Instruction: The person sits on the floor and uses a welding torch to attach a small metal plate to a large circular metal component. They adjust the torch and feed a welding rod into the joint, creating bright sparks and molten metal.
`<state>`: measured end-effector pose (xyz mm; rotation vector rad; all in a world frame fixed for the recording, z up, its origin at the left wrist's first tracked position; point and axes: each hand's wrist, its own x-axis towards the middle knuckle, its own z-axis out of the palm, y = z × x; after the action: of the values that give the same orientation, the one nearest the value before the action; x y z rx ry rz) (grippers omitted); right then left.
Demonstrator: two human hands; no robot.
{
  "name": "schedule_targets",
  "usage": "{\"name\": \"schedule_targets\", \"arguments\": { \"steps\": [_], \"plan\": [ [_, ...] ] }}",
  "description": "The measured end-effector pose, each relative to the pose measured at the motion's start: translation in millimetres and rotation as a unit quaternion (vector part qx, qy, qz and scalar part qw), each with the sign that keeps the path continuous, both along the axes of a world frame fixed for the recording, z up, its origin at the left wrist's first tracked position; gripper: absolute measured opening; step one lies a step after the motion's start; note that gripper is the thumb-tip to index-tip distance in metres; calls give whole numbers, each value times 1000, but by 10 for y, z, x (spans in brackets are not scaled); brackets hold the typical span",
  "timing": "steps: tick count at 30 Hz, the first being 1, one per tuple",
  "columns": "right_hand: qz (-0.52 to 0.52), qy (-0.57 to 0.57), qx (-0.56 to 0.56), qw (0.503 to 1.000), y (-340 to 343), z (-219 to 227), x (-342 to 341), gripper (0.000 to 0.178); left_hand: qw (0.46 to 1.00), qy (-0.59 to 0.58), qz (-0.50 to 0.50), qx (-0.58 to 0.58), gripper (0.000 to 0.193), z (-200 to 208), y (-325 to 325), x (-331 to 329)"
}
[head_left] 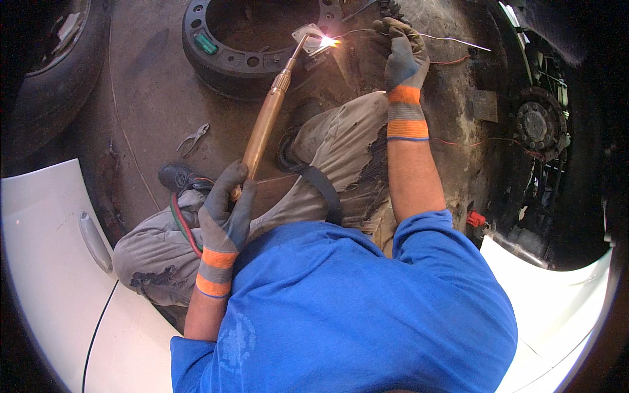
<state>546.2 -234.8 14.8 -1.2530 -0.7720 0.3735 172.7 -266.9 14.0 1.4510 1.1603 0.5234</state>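
The left hand (225,209) grips the brass torch (265,121), its flame lit on the metal piece (308,34); the right hand (403,52) pinches a filler rod (452,40). Joining looks underway, unfinished.

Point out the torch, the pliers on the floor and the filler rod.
Torch (263,124), head view, middle of the brass tube.
Pliers (194,139), head view, at the joint.
Filler rod (452,40), head view, stretch sticking out right of the gloved hand.
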Motion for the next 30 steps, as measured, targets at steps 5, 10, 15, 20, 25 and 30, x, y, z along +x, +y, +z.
{"name": "schedule_targets", "arguments": {
  "steps": [5, 10, 15, 20, 25, 30],
  "plan": [
    [-19, 27, -3, 999, 20, 22, -24, 15, 1000, 4, -8, 15, 30, 20, 9, 9],
    [0, 59, 9, 998, 28, 47, -48, 15, 1000, 17, -4, 3, 29, 36, 14, 12],
    [16, 54, 34, 998, 24, -6, 5, 16, 1000, 21, -10, 10, 30, 19, 15, 0],
    [-3, 17, 14, 1000, 32, 13, -13, 16, 1000, 15, 1, -3, 30, 30, 11, 5],
    [6, 4, 22, 1000, 10, 59, -54, 17, 1000, 14, -3, -3, 30, 48, 20, 8],
    [5, 34, 1, 999, 12, 51, -38, 17, 1000, 19, -6, 1, 30, 24, 18, 2]
  ]
}}
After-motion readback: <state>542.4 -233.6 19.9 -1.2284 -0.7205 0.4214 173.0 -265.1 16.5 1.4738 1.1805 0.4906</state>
